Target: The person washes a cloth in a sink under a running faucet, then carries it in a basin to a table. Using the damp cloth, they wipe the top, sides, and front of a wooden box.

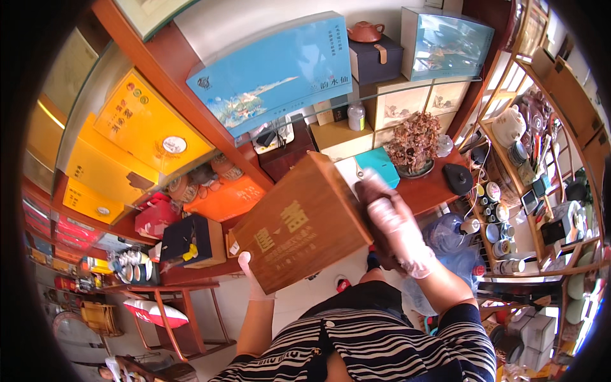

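A brown wooden box [305, 205] with gold lettering is held tilted before me, in front of the shelves. My left hand [254, 277], in a thin clear glove, grips its lower left edge; most of the fingers are hidden behind the box. At the box's right side, my gloved right hand [398, 224] holds a dark brown cloth [378, 224] against or close beside the wood. The hand is slightly blurred. Just beyond it, a white and teal box [382, 164] lies on the red-brown wooden counter [432, 198].
A large blue gift box [281, 71] stands on the glass shelf above. Yellow boxes [148, 124] fill the left shelves. Dried flowers [414, 138] and a black lidded pot [457, 179] sit to the right, above plastic water bottles [446, 234]. A wooden chair [164, 310] stands lower left.
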`<action>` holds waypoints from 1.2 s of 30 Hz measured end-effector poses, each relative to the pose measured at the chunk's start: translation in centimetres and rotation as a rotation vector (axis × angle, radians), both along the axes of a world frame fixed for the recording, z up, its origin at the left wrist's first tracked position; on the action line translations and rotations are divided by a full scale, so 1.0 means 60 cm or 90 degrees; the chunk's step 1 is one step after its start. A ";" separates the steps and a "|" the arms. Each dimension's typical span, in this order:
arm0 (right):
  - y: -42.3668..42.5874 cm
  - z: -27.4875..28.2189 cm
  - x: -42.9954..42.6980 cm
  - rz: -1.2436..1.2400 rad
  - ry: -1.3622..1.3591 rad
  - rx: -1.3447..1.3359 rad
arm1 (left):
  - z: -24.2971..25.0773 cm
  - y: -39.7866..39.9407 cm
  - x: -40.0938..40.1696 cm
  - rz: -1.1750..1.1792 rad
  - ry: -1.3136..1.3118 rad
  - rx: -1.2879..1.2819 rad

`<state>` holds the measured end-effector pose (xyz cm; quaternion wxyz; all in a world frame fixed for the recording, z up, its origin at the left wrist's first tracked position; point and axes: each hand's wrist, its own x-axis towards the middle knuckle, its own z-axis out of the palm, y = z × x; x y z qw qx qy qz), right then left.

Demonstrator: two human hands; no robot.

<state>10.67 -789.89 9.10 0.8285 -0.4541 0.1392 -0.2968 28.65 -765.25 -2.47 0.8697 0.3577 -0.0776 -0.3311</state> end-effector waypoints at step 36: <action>0.071 -0.039 0.080 0.039 -0.021 -1.163 | 0.076 -0.065 -0.088 -0.033 -0.246 0.223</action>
